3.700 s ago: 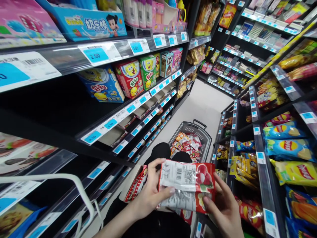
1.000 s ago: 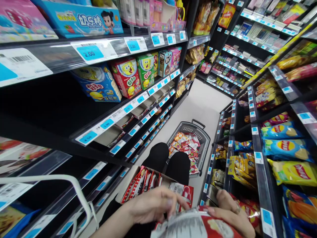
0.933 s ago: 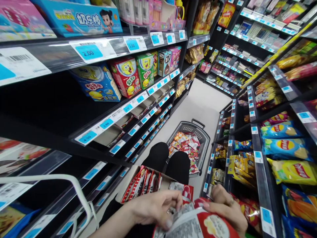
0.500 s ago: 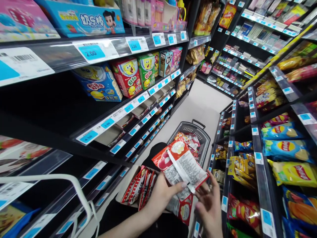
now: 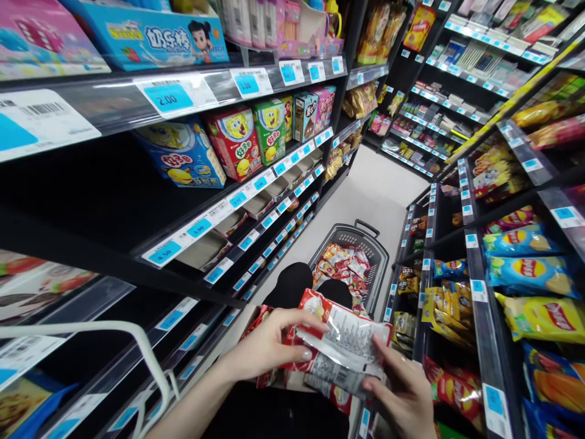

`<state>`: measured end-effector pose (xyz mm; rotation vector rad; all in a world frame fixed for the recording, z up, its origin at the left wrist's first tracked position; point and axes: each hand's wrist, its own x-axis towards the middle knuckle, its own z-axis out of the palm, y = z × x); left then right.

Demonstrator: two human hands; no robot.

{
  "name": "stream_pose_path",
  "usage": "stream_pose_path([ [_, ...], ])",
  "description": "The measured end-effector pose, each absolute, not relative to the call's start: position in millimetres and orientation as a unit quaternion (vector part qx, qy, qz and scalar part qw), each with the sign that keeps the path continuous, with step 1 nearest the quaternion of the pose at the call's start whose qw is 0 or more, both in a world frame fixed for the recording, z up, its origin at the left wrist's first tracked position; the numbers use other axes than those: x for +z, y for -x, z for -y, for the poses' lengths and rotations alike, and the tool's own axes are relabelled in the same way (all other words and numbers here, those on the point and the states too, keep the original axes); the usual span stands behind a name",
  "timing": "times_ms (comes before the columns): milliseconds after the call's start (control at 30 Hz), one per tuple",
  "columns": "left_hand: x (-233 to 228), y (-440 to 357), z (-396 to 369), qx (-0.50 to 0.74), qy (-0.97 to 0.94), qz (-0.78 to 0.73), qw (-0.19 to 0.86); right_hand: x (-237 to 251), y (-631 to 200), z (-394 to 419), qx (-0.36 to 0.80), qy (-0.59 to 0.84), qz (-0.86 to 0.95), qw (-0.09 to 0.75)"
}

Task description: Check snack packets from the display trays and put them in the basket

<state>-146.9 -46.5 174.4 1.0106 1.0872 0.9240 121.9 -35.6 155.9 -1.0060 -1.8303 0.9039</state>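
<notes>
The red and white snack packets (image 5: 340,347) lie low in the middle, back side up, long way running left to right between both hands, with the left hand (image 5: 269,347) pinching the left end and the right hand (image 5: 404,396) holding the right end from below.

Red-and-white snack packet (image 5: 340,341) with black print; grey basket (image 5: 379,256); blue price tags (image 5: 168,96).

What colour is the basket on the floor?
Grey, a meshed plastic floor basket; the head view shows it.
</notes>
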Motion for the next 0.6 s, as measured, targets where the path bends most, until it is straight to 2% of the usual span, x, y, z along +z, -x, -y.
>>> stream_pose_path([
  [67, 175.2, 144.1, 45.9, 0.395, -0.45, -0.511, 0.617, 163.4, -122.1, 32.8, 0.331, 0.379, 0.767, 0.398],
  [200, 171.0, 132.1, 46.5, 0.413, -0.436, -0.553, 0.578, 162.7, -117.6, 35.5, 0.29, 0.391, 0.761, 0.429],
  [367, 175.5, 120.8, 48.2, 0.41, -0.472, -0.593, 0.508, 157.9, -103.7, 45.8, 0.264, 0.519, 0.684, 0.439],
  [467, 180.6, 117.5, 47.2, 0.41, -0.478, -0.587, 0.509, 156.0, -98.3, 49.6, 0.289, 0.59, 0.615, 0.436],
  [600, 180.2, 116.3, 41.7, 0.422, -0.44, -0.552, 0.57, 148.3, -109.8, 44.5, 0.373, 0.586, 0.581, 0.425],
])
